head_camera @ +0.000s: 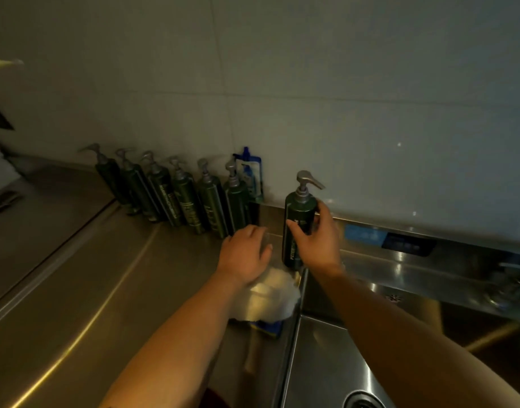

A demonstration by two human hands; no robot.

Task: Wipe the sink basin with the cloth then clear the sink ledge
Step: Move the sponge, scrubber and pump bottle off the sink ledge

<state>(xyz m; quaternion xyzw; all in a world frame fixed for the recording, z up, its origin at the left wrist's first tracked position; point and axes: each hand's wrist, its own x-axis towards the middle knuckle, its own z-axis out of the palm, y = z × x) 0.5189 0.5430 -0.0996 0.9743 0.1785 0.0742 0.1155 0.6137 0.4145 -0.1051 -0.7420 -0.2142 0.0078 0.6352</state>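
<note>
My right hand grips a dark green pump bottle that stands upright at the back left corner of the steel sink basin. Just left of it, my left hand hovers with fingers loosely curled; something clear may be between its fingers, too blurred to tell. A white cloth lies on the counter beside the basin's left rim, under my left wrist, with a blue and yellow item poking out below it.
Several matching green pump bottles stand in a row along the tiled wall, with a blue pouch behind the last one. The steel counter stretches left. A faucet handle sits at the far right, a drain at the bottom.
</note>
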